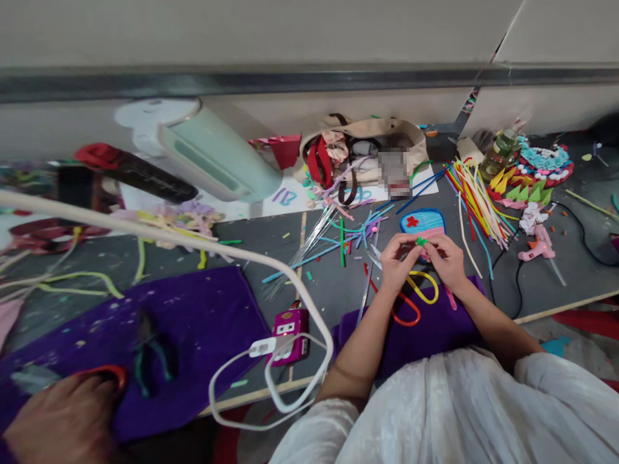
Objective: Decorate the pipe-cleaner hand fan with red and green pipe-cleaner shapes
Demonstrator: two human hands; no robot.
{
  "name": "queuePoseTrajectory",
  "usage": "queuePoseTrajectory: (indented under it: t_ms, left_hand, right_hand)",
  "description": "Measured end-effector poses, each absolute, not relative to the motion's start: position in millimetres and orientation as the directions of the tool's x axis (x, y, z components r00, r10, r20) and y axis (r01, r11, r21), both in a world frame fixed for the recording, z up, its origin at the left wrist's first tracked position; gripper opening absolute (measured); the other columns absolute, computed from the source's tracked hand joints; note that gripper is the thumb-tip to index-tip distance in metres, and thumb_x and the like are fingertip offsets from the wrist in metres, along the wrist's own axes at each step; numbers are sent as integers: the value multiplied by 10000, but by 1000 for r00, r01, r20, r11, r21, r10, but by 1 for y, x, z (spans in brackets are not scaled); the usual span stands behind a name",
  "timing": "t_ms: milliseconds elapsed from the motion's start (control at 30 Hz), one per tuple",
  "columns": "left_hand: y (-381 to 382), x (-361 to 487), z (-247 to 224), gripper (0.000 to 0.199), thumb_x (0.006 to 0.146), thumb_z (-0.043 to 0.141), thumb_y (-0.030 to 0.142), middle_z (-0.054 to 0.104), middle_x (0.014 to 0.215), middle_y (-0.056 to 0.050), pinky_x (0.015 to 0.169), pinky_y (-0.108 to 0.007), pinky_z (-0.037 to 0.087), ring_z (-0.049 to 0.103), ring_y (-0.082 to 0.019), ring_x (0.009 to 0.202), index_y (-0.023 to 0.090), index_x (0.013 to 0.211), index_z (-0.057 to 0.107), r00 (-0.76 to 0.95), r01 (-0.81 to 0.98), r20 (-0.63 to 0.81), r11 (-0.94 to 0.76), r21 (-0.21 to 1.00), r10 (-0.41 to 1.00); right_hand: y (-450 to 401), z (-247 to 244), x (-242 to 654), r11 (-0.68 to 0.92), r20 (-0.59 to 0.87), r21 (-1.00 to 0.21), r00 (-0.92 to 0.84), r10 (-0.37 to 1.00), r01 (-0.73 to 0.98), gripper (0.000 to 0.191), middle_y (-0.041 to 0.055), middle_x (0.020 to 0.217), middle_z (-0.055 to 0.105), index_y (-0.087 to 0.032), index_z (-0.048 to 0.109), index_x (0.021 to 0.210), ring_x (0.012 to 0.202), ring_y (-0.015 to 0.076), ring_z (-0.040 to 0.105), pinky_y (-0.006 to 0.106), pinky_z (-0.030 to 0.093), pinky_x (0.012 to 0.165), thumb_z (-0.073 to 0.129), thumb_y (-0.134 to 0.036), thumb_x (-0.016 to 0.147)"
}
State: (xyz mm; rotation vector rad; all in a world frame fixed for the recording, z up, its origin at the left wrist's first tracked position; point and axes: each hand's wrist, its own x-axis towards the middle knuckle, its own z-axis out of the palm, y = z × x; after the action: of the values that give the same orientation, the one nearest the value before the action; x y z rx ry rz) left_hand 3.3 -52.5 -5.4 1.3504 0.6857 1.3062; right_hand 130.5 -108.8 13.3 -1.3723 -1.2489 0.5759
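Both my hands meet over the desk, pinching a small green fuzzy piece [422, 241], seemingly bent pipe cleaner. My left hand [400, 259] has thumb and fingers closed on its left side. From the other side, my right hand [447, 259] grips it the same way. Just behind them lies a blue and pink fuzzy craft piece [429, 221] with a red flower on it; my fingers cover its lower part. Below my hands are a yellow scissor handle [425, 288] and a red scissor handle [407, 313], beside a purple cloth [425, 341].
Bundled pipe cleaners [476, 200] and a pink glue gun [538, 246] lie right. A cloth bag [416, 138] stands behind. Left are a power strip [297, 335] with a looping white cable [271, 261], pliers [149, 354] and another person's hand [68, 412] by an orange-red handle.
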Motion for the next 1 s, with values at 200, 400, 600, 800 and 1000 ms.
queuePoseTrajectory:
  t_ms: [200,400,600,800,1000]
  left_hand:
    - [-55,0,-1,163,787,760,333,676,871,-49,743,-297,537,645,-156,815,193,861,719,232,-300,301,-227,927,925]
    - [-57,-1,3,138,772,778,301,694,860,-48,733,-296,535,652,-157,811,203,860,737,219,-314,333,-257,914,917]
    - [-58,-4,4,96,793,756,267,702,844,-53,733,-310,531,652,-168,819,206,867,743,205,-252,399,-346,904,894]
    - [-56,-6,5,85,813,727,190,718,859,-50,770,-330,535,661,-167,829,206,896,737,231,-217,498,-455,864,836]
    - [-56,-7,6,114,817,710,144,718,871,-51,766,-321,535,665,-163,833,199,916,729,246,-191,559,-526,829,792]
  right_hand:
    - [-114,16,128,182,237,-966,347,908,183,180,30,897,672,-246,708,928,704,144,650,280,597,587,656,-409,874]
    - [-112,20,124,200,184,-980,405,896,1,166,5,862,691,-237,706,921,642,119,645,247,587,523,718,-369,822]
    - [-111,26,125,189,149,-978,343,927,-84,150,-7,824,683,-234,715,886,634,113,637,241,579,511,749,-349,796]
    - [-112,29,128,176,150,-983,327,933,-51,182,6,858,663,-212,721,879,658,103,643,216,587,524,747,-373,796]
    - [-112,32,132,194,178,-981,296,938,-27,108,-4,836,650,-228,732,870,668,101,643,204,589,525,738,-317,808]
